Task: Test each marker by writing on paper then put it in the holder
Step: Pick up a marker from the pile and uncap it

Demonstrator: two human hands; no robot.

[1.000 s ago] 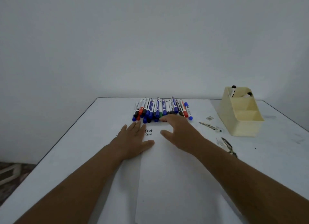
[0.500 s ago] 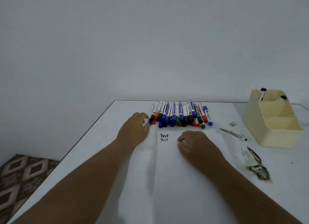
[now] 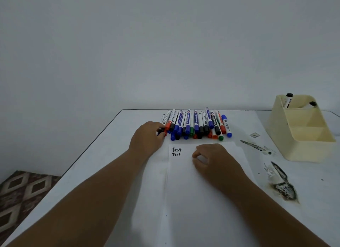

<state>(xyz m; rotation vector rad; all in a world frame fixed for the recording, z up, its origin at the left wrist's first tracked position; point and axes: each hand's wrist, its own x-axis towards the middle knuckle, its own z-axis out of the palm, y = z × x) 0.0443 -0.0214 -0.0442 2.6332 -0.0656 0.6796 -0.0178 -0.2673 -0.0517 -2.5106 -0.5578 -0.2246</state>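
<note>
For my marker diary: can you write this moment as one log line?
left hand: pinching leftmost black marker | right hand: curled on paper | holder: two markers

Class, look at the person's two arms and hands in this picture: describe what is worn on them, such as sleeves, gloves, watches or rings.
Both forearms are bare as far as the frame shows: no sleeves reach into view. The left hand and right hand wear no gloves, and no watch, bracelet or ring is visible on either.
</note>
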